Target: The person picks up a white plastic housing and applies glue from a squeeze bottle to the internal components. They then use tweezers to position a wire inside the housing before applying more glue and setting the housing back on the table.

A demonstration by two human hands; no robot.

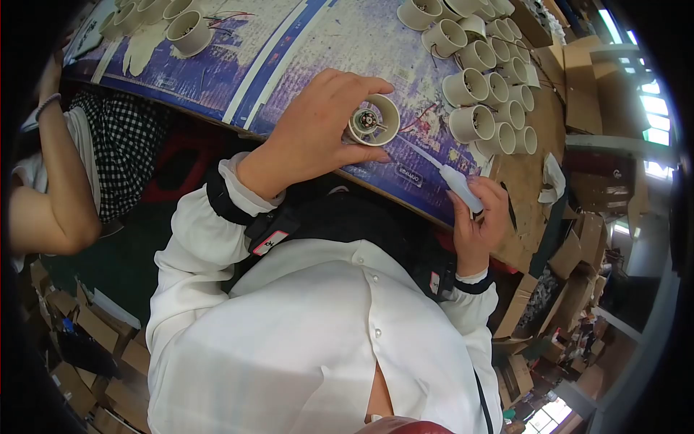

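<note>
My left hand (314,130) grips a white cylindrical housing (390,124) at the table's front edge, thumb on its near side and fingers at the far side. A small round metal part (367,118) sits inside it, and thin red and dark wires (421,118) extend from its right. My right hand (481,220) holds a pale translucent squeeze bottle (463,186) whose long thin nozzle points up-left toward the housing.
The table (311,50) has a worn blue-and-white covering. Rows of similar housings (470,85) stand at right, more (186,35) at upper left. Another person's arm (61,188) is at left. Crumpled white paper (553,181) lies at right; cardboard boxes (585,87) are stacked beyond.
</note>
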